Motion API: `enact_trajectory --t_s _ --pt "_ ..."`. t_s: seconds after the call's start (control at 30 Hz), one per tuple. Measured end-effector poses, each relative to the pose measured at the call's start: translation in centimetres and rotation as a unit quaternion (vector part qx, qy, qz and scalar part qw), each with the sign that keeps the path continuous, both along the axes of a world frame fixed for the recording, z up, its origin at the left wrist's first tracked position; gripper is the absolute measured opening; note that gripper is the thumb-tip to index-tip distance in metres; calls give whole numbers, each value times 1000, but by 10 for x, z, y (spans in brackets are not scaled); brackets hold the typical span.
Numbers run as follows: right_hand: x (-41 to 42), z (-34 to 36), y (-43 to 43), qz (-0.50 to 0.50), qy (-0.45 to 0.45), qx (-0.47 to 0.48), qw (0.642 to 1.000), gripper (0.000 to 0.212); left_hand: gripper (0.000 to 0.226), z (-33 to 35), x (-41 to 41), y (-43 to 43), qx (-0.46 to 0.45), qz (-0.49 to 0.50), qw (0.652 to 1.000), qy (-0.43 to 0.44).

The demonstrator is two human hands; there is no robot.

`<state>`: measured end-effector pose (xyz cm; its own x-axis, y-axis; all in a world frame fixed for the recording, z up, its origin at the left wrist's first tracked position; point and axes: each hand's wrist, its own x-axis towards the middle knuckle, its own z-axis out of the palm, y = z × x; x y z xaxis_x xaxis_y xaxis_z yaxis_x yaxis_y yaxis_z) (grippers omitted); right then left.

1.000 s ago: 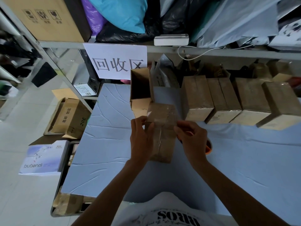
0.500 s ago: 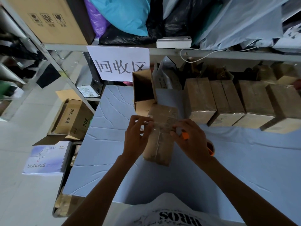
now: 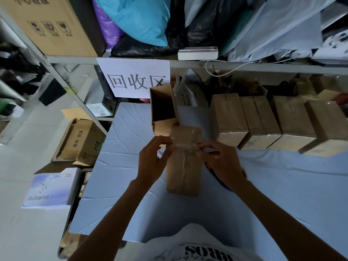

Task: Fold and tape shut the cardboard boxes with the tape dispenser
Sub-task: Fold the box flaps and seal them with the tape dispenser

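Note:
A small closed cardboard box point(image 3: 183, 174) lies on the blue table point(image 3: 120, 185), with a taped seam running down its top. A strip of clear tape point(image 3: 185, 146) crosses its far part from side to side. My left hand point(image 3: 152, 159) pinches the tape's end at the box's far left edge. At the far right edge, my right hand point(image 3: 223, 163) grips the orange tape dispenser point(image 3: 213, 153), which is mostly hidden under the fingers and palm.
An open empty box point(image 3: 162, 108) stands just behind the one I hold. A row of several taped boxes point(image 3: 228, 117) lines the back right under the shelf point(image 3: 263, 67). Cartons point(image 3: 81, 142) sit on the floor at the left.
Both hands have moved from the box's middle toward its far end. The left hand left the box's side and now pinches tape at the far left edge; orange of the dispenser shows between the right fingers.

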<state>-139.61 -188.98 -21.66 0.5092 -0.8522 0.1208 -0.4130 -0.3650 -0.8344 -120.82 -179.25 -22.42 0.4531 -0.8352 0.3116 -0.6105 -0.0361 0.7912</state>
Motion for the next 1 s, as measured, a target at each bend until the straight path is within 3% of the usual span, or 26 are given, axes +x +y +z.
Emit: enact_trajectory --t_s 0.2,0.5,1.0 --pt "2 11 -3 -55 -43 94 993 7 10 3 -2 -9 9 17 1000 1" --pt "4 8 -10 -64 -31 117 991 3 9 7 -6 -11 74 74 994 35" --pt "13 8 -1 -57 -14 173 983 8 13 3 -5 5 85 39 992 83"
